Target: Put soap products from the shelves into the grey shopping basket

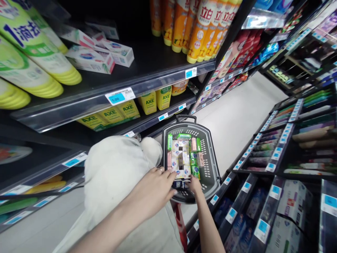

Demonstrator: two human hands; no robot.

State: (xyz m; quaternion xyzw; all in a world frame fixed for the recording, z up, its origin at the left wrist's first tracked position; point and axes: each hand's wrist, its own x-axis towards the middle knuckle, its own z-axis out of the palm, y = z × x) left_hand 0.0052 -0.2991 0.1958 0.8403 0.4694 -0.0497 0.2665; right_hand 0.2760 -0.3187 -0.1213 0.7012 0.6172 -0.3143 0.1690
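Note:
A grey shopping basket [214, 158] with perforated walls stands on the floor by my knees. Inside, several white soap boxes [175, 163] are arranged in a rough ring, with green packs [195, 171] and pink packs [200, 159] around them. At the near end of the basket a small dark blue box [180, 184] lies between my hands. My left hand [158, 186], a ring on one finger, is closed at its left end. Fingers of my right hand [195, 184] pinch its right end, close to a white box. The fingertips are partly hidden.
A shelf at left carries yellow-green bottles [39, 52], loose white-pink boxes [91, 58] and orange bottles [200, 31]. Yellow AXE bottles [149, 102] stand below. Low shelves with grey-white packs [295, 203] border the right side. A pale floor aisle [237, 109] runs beyond the basket.

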